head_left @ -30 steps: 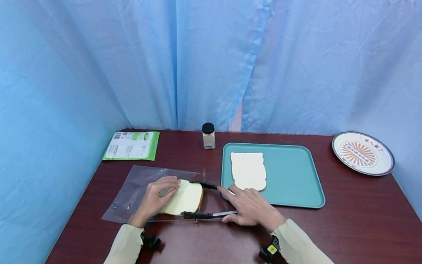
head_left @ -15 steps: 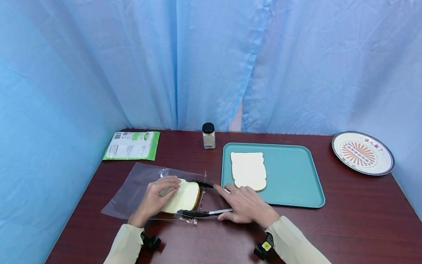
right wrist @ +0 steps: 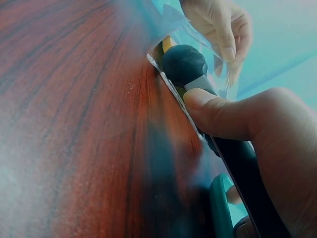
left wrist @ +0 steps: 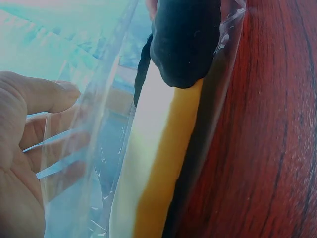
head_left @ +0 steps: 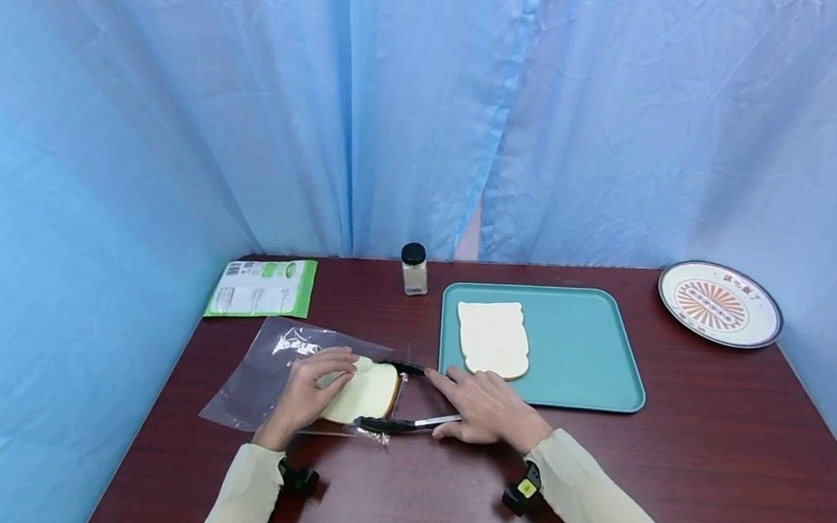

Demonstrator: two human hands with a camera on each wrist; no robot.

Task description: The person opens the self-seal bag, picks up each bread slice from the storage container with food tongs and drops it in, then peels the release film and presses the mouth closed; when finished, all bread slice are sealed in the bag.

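My left hand (head_left: 312,389) pinches the film of a clear plastic bag (left wrist: 106,94), its thumb and fingers on either side of it in the left wrist view. A slice of bread (head_left: 365,394) with a brown crust lies at the bag's mouth, partly behind that hand. My right hand (head_left: 488,409) grips a pair of tongs (head_left: 438,420), thumb on one arm and fingers on the other. The dark scalloped tips (left wrist: 185,44) straddle the slice at its opposite edges. In the right wrist view the near tip sits inside the bag's edge.
A teal tray (head_left: 582,351) with another bread slice (head_left: 492,339) stands behind the right hand. A black-capped jar (head_left: 413,271), a green-and-white packet (head_left: 259,287) and a patterned plate (head_left: 721,305) lie along the back. A blue curtain (head_left: 417,112) hangs behind the table.
My right hand, with the tongs and slice, has moved slightly left, then barely shifted. The bag's film has crept up around the slice and tong tips. My left hand stays nearly in place.
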